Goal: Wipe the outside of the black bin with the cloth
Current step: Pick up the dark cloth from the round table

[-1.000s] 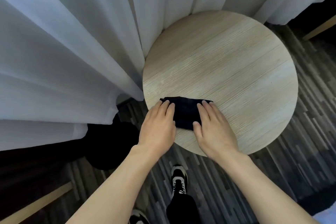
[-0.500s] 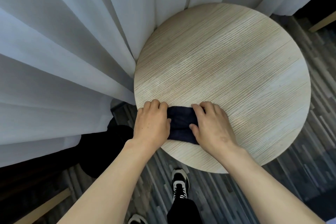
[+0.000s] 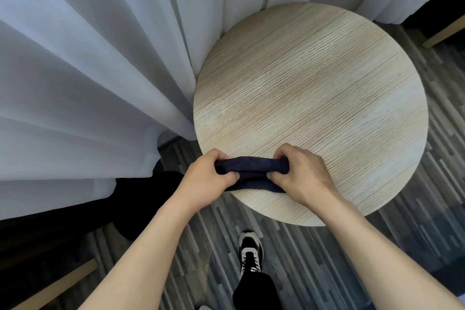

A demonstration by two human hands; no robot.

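Observation:
A dark navy cloth [image 3: 251, 171] lies bunched at the near edge of a round pale wood table [image 3: 314, 98]. My left hand [image 3: 206, 178] grips its left end and my right hand [image 3: 302, 176] grips its right end, fingers curled around the fabric. The black bin [image 3: 141, 199] is a dark rounded shape on the floor to the left of the table, below the curtain hem. My left forearm and the curtain hide much of it.
White curtains [image 3: 100, 70] hang at the left and behind the table, touching its far-left edge. The floor is dark striped wood [image 3: 314, 259]. My shoe [image 3: 250, 251] stands just below the table. Pale wooden rails show at bottom left [image 3: 57, 284] and top right [image 3: 445, 33].
Both hands went from lying flat on the spread cloth to curling around it. The cloth is now gathered into a narrow roll held at both ends.

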